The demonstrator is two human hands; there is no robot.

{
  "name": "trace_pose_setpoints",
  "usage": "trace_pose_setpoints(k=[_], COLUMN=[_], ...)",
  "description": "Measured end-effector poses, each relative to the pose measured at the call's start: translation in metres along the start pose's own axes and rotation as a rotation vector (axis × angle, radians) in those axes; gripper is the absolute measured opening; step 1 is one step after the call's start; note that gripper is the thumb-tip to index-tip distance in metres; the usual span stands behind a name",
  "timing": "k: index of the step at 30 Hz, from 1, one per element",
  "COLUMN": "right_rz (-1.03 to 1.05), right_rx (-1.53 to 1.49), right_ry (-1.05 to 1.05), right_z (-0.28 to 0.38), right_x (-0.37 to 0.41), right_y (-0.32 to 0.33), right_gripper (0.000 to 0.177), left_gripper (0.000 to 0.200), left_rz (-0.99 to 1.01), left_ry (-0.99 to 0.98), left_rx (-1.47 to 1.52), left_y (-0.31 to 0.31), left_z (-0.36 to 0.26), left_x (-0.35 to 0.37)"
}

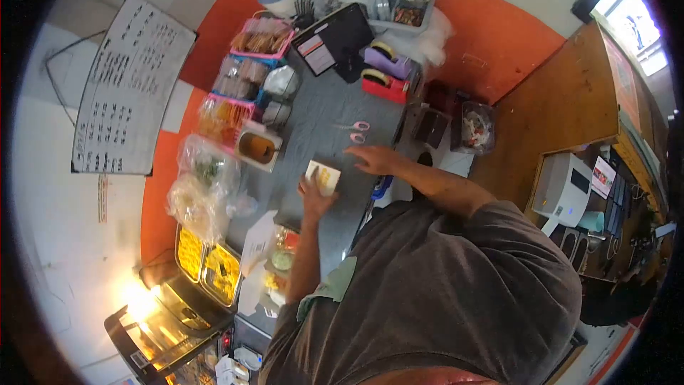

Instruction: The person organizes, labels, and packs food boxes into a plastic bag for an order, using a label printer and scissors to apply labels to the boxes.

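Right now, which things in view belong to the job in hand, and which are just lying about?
Likely in the job:
small white square box, held in the left hand

Apparently lying about:
pink-handled scissors, untouched near the right hand
red tape dispenser
purple tape dispenser
black tablet with a lit screen

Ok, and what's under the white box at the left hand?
Grey table shows around the white box and left hand. Whatever lies directly beneath the box is covered and can't be seen.
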State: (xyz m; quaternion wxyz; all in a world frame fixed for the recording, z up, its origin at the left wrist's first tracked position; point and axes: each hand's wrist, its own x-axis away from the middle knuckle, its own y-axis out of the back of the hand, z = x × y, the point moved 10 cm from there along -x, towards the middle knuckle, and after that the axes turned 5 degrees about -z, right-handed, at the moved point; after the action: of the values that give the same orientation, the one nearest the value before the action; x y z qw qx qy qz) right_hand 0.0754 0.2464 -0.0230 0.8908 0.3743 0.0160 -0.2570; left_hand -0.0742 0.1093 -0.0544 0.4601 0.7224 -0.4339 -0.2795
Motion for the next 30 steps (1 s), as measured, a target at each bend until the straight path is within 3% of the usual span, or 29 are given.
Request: trace_pose_setpoints(k=[1,3,5,7,11,13,14,15,17,19,21,22,25,27,29,30], right_rz=[-0.113,-0.273,-0.423,-0.564,-0.59,-0.71,-0.692,-0.708,-0.798,-0.68,-0.619,-0.425,0.042,0.29,0.314,0.34], right_rx=[-0.111,-0.127,-0.131,-0.056,-0.535,-0.527,-0.341,0.056,0.009,-0.088,-0.187,-0.252,-0.382,-0.342,-0.261,-0.239], right_ry=[-0.137,-0.316,-0.53,-0.579,-1.163,-1.111,-1.021,-0.81,-0.688,-0.543,-0.435,-0.342,0.061,0.25,0.486,0.503], right_z=[-0.02,-0.08,-0.154,-0.216,-0.334,-0.418,-0.385,-0.374,-0.273,-0.224,-0.183,-0.156,-0.016,0.065,0.144,0.172], right_x=[0.013,0.041,0.075,0.104,0.174,0.213,0.202,0.19,0.147,0.102,0.064,0.037,-0.021,-0.044,-0.066,-0.079], right_y=[0.038,0.092,0.14,0.182,0.201,0.185,0.21,0.227,0.252,0.23,0.195,0.161,0.083,0.032,-0.007,-0.037], right_gripper=[0.049,0.04,0.032,0.025,0.018,0.017,0.02,0.019,0.021,0.018,0.015,0.013,0.013,0.021,0.034,0.039], left_gripper=[0.089,0.093,0.091,0.088,0.09,0.094,0.096,0.097,0.089,0.079,0.075,0.071,0.067,0.065,0.059,0.059], left_rz=[-0.001,-0.253,-0.264,-0.283,-0.229,-0.163,-0.127,-0.212,-0.431,-0.619,-0.628,-0.601,-0.888,-0.998,-1.076,-1.085], left_ry=[-0.005,0.025,0.075,0.135,0.165,0.261,0.327,0.453,0.396,0.338,0.47,0.507,0.712,1.112,1.315,1.319], left_rx=[0.001,-0.074,-0.119,-0.174,-0.24,-0.297,-0.342,-0.174,-0.077,-0.052,-0.001,0.085,-0.016,0.014,0.234,0.239], left_y=[-0.015,-0.021,-0.033,-0.036,-0.059,-0.046,-0.028,-0.006,-0.011,0.017,0.019,0.011,0.009,0.007,-0.027,-0.021], left_z=[-0.013,-0.028,-0.039,-0.048,-0.041,-0.05,-0.074,-0.089,-0.086,-0.118,-0.098,-0.092,-0.033,0.024,0.109,0.122], left_x=[0.0,-0.006,-0.023,-0.047,-0.106,-0.125,-0.124,-0.12,-0.101,-0.059,0.001,0.025,0.146,0.233,0.307,0.319])
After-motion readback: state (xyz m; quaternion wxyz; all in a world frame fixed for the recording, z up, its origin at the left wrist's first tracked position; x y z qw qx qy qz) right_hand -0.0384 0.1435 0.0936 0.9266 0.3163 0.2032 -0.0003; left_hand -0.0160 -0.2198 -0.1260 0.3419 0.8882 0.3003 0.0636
